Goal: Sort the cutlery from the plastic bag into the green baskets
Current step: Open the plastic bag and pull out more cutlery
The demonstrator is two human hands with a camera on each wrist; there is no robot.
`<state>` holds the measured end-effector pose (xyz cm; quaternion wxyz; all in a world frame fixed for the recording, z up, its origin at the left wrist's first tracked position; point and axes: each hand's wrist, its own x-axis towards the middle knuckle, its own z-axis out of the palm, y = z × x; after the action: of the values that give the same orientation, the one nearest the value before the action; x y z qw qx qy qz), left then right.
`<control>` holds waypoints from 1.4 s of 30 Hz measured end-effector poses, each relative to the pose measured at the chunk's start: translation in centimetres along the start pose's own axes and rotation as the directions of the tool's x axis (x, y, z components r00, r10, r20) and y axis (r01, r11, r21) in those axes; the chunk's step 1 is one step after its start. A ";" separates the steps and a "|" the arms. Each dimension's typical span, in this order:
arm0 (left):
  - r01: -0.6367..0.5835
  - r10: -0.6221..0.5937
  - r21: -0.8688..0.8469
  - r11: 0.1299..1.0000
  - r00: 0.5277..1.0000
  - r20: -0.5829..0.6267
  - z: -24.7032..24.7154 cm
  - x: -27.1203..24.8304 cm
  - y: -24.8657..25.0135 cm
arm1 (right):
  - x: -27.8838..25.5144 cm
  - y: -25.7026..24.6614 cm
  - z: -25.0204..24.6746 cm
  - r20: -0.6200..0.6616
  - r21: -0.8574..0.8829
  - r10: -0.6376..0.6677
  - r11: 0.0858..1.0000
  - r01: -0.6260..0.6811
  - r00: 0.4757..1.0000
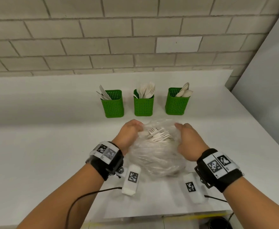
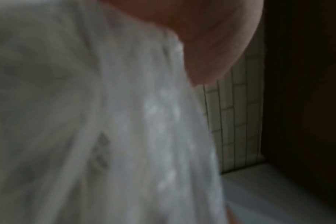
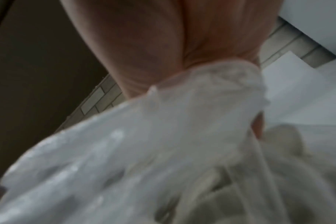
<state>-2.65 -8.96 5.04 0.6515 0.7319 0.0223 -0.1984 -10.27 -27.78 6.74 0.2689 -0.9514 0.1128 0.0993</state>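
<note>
Crinkled clear plastic bag (image 1: 155, 156) of pale forks (image 1: 158, 135) is gripped at its mouth by the left hand (image 1: 129, 134) and right hand (image 1: 187, 142).

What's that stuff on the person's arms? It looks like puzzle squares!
Both arms are bare, with no sleeves. Each wrist wears a wide black band with white patches printed in black-and-white square codes. A white block with one more code hangs under each wrist, trailing a thin black cable.
</note>
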 end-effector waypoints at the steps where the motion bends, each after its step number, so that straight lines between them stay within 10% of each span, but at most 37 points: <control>1: 0.045 -0.042 -0.140 0.989 0.999 0.024 -0.4 -0.2 0.5 | -0.3 0.2 -0.2 -0.044 0.082 -0.027 0.996 0.031 0.999; 4: -0.095 0.090 0.039 0.995 0.988 0.127 -2.7 -0.4 1.5 | -0.9 1.6 -1.0 -0.193 0.226 -0.062 0.968 0.106 0.979; 6: -0.384 0.296 0.457 0.803 0.921 0.253 -4.1 -0.3 1.8 | -0.9 2.3 -1.6 -0.262 0.177 -0.093 0.974 0.142 0.961; 9: -0.560 0.390 0.554 0.616 0.828 0.403 -4.4 -0.9 2.3 | -0.8 2.1 -2.4 -0.306 0.154 -0.095 0.977 0.148 0.947; 14: -0.321 0.284 0.216 0.922 0.940 0.188 -3.2 -0.9 2.3 | -0.9 1.6 -1.4 -0.184 -0.005 -0.260 0.965 0.264 0.948; 17: -0.241 0.219 0.125 0.962 0.961 0.170 -3.0 -1.3 2.6 | -1.2 1.7 -2.1 -0.130 -0.092 -0.215 0.975 0.204 0.968; 22: -0.371 0.028 0.707 0.602 0.895 0.446 -4.4 -1.7 1.1 | -1.4 2.6 -1.3 0.069 -0.372 0.079 0.927 -0.048 0.994; 25: -0.375 -0.031 0.805 0.460 0.899 0.437 -3.7 -2.5 -0.9 | -1.0 3.4 0.1 0.166 -0.214 0.060 0.976 -0.023 0.984; 28: -0.286 0.134 0.571 0.769 0.946 0.294 -2.8 -2.4 -2.5 | -0.9 3.7 -0.2 0.154 -0.015 -0.056 0.998 0.059 0.986; 30: -0.128 0.110 0.111 0.986 0.982 0.156 -2.6 -1.9 -2.3 | -1.1 3.9 -0.5 0.100 0.151 -0.131 0.982 0.115 0.986; 35: 0.045 -0.054 -0.449 0.892 0.999 -0.008 -2.8 -1.5 -1.5 | -0.9 4.5 1.3 -0.070 0.677 -0.097 0.726 0.119 0.993; 38: -0.129 0.132 0.058 0.990 0.990 -0.051 -3.3 -1.3 -2.8 | -0.7 5.4 2.1 0.038 0.738 -0.034 0.675 -0.005 0.999; 40: -0.215 0.194 0.596 0.773 0.976 0.101 -4.5 -1.6 -2.7 | -0.5 5.8 1.4 -0.013 0.519 -0.036 0.854 0.038 0.999; 42: -0.141 0.010 0.865 0.481 0.988 0.156 -5.4 -2.2 -1.8 | -0.5 5.4 0.3 -0.096 0.196 -0.064 0.977 0.081 0.993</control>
<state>-3.83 -3.01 4.45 0.1975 0.9469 -0.1561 -0.2001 -12.26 -32.04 3.91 0.3613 -0.9265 0.0993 0.0353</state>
